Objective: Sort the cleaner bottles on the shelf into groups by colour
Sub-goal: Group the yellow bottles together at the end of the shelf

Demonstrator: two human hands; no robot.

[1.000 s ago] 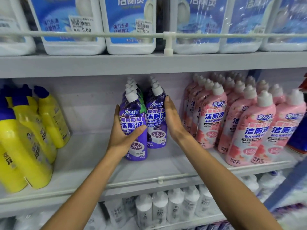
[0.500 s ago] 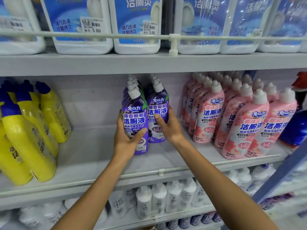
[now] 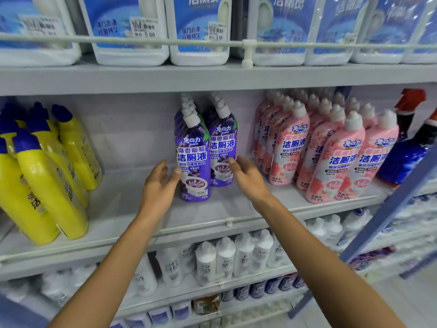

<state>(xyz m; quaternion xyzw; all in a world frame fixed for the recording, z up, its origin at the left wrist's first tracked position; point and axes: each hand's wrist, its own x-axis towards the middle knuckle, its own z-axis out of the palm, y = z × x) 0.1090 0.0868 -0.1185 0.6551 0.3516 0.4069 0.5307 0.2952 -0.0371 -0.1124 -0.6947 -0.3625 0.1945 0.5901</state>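
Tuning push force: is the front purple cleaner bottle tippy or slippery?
The tall purple plastic cleaner bottle with white cap is narrow-based, so high pushes probably tip it. Its glossy sleeve looks slippery. Apparently full, likely heavy for its size.

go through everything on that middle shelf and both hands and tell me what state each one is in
purple bottles: upright, two rows side by side, capped
pink bottles: upright, grouped at right, capped
yellow bottles: leaning, grouped at left, blue caps on
left hand: open, beside front purple bottle
right hand: open, holding nothing
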